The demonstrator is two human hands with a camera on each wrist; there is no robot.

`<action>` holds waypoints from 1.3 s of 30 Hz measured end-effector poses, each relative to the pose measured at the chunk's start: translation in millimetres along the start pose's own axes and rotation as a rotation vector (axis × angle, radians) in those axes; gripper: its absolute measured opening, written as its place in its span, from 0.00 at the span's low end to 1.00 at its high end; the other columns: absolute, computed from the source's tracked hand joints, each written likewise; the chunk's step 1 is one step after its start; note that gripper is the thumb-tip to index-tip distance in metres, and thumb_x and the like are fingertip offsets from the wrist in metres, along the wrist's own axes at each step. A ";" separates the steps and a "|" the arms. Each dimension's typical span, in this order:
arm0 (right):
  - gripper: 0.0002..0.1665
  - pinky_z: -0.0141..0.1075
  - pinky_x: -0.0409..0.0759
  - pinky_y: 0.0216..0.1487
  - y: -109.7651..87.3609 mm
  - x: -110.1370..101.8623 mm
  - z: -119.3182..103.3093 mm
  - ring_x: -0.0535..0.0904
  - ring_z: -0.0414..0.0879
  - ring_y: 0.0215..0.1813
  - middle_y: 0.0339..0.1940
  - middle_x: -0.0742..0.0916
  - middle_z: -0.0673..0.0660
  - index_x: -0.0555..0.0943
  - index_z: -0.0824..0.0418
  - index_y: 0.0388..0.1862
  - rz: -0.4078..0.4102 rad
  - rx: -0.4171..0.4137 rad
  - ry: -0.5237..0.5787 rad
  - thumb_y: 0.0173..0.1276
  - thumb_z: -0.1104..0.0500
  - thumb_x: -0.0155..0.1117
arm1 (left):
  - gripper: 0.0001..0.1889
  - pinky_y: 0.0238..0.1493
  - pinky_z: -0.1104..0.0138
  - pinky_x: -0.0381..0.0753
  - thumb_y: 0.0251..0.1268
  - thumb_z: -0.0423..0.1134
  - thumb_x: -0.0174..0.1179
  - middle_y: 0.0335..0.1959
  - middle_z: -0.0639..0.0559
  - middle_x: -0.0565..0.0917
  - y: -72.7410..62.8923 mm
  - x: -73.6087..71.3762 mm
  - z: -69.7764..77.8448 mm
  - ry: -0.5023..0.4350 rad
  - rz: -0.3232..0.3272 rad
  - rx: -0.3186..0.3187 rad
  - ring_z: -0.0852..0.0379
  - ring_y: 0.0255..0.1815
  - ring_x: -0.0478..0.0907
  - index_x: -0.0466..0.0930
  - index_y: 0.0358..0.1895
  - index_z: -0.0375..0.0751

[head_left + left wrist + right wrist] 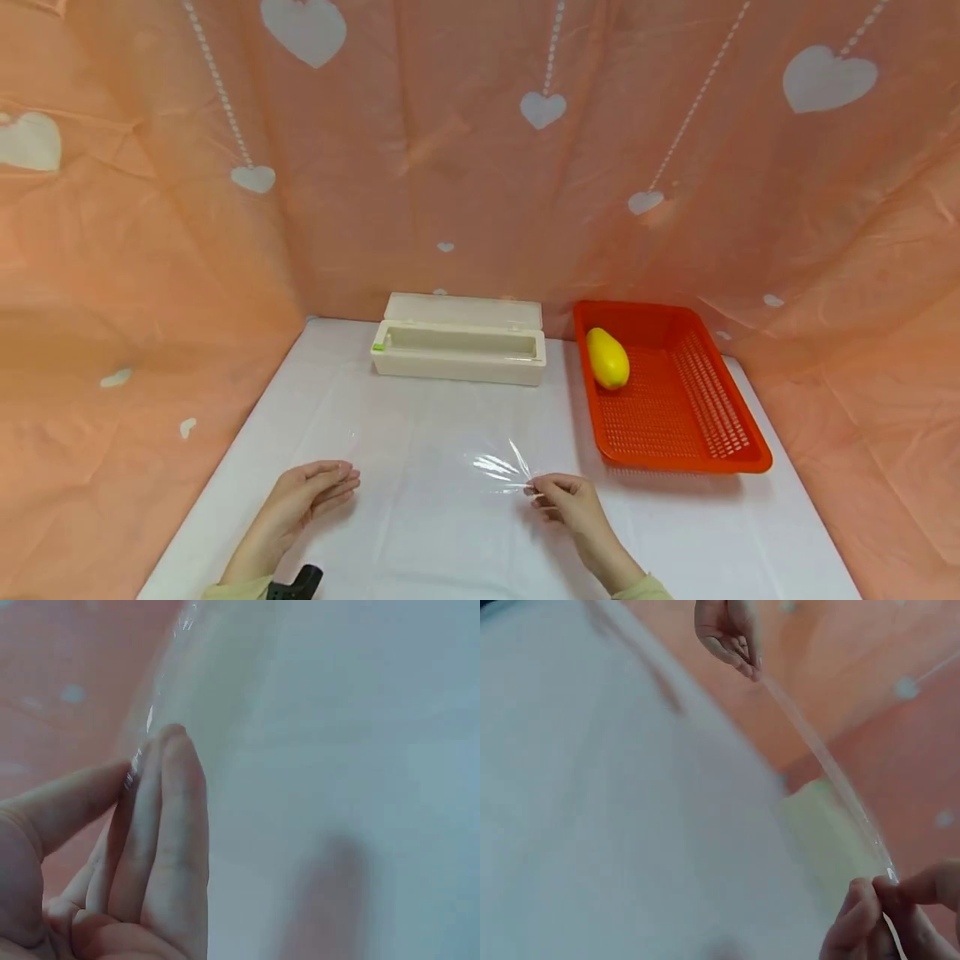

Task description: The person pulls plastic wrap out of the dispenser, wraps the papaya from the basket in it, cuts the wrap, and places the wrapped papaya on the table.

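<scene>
A thin sheet of clear cling film (497,467) stretches between both hands above the white tabletop. My left hand (296,497) pinches one end of it between thumb and fingertips, seen close in the left wrist view. At the other end, my right hand (573,506) pinches the film, which gathers into shiny creases at the fingertips. The right wrist view shows the film (832,769) as a narrow strip, running from the right fingers up to the left hand (731,636). Most of the sheet is too transparent to trace.
A cream cling film box (457,367) stands at the back of the table, its lid (461,311) raised and a green piece at its left end. To the right, an orange-red basket (660,408) holds a yellow oblong fruit (607,360). Orange cloth with hearts surrounds the table.
</scene>
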State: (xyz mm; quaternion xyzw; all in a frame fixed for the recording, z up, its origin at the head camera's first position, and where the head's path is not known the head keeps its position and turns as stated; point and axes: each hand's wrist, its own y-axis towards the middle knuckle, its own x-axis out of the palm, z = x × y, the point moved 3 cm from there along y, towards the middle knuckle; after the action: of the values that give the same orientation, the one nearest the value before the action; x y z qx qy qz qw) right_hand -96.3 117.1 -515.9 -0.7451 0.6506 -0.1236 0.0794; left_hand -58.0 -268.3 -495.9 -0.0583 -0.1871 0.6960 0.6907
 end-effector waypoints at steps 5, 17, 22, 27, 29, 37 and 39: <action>0.16 0.28 0.77 0.21 5.8 0.5 40.7 0.80 0.40 0.23 0.28 0.87 0.57 0.83 0.74 0.40 -0.105 0.107 -0.049 0.66 0.59 0.62 | 0.23 0.48 0.60 0.81 0.70 0.30 0.55 0.43 0.35 0.83 0.7 -3.0 -49.9 0.020 0.108 -0.078 0.49 0.43 0.83 0.62 0.57 0.11; 0.13 0.37 0.84 0.25 17.2 -6.1 47.7 0.83 0.44 0.22 0.22 0.85 0.59 0.80 0.77 0.35 -0.232 0.116 -0.117 0.66 0.63 0.61 | 0.20 0.46 0.57 0.83 0.67 0.27 0.56 0.38 0.35 0.84 9.1 -3.7 -66.7 0.017 0.223 -0.143 0.47 0.40 0.84 0.66 0.55 0.12; 0.13 0.35 0.83 0.21 18.7 -7.2 43.3 0.81 0.43 0.18 0.18 0.85 0.60 0.79 0.72 0.26 -0.261 0.132 -0.215 0.65 0.61 0.64 | 0.19 0.45 0.57 0.83 0.67 0.27 0.55 0.38 0.35 0.84 10.3 -5.2 -64.9 0.001 0.229 -0.139 0.47 0.40 0.84 0.66 0.54 0.12; 0.15 0.34 0.82 0.19 16.9 -9.3 39.9 0.79 0.41 0.15 0.15 0.84 0.59 0.79 0.71 0.23 -0.310 0.137 -0.299 0.65 0.61 0.64 | 0.19 0.44 0.58 0.83 0.68 0.26 0.54 0.36 0.36 0.84 11.7 -7.3 -62.4 -0.042 0.228 -0.128 0.48 0.37 0.84 0.65 0.54 0.12; 0.15 0.35 0.82 0.18 14.8 -9.8 35.0 0.79 0.41 0.15 0.16 0.84 0.60 0.79 0.72 0.23 -0.340 0.133 -0.322 0.66 0.60 0.63 | 0.19 0.44 0.59 0.83 0.68 0.26 0.54 0.35 0.37 0.85 11.8 -8.3 -62.1 -0.056 0.224 -0.128 0.49 0.36 0.85 0.65 0.54 0.11; 0.19 0.46 0.84 0.42 17.0 -9.7 -45.7 0.84 0.58 0.40 0.38 0.85 0.69 0.76 0.78 0.50 -0.506 -0.108 -0.248 0.73 0.60 0.55 | 0.22 0.49 0.57 0.81 0.69 0.28 0.53 0.40 0.36 0.84 9.8 -9.8 -66.1 -0.094 0.142 -0.149 0.48 0.41 0.84 0.62 0.58 0.11; 0.22 0.47 0.81 0.49 21.0 -16.0 -75.5 0.81 0.63 0.48 0.46 0.83 0.72 0.72 0.78 0.56 -0.523 -0.161 -0.188 0.75 0.59 0.52 | 0.23 0.50 0.57 0.80 0.70 0.29 0.53 0.41 0.36 0.83 7.9 -9.3 -68.4 -0.110 0.095 -0.154 0.48 0.43 0.83 0.61 0.59 0.11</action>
State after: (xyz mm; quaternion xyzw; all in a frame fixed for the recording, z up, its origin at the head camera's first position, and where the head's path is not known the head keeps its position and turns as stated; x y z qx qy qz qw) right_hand -140.0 133.2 -450.8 -0.8997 0.4338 -0.0186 0.0454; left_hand -41.9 -265.0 -563.4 -0.0817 -0.2747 0.7138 0.6390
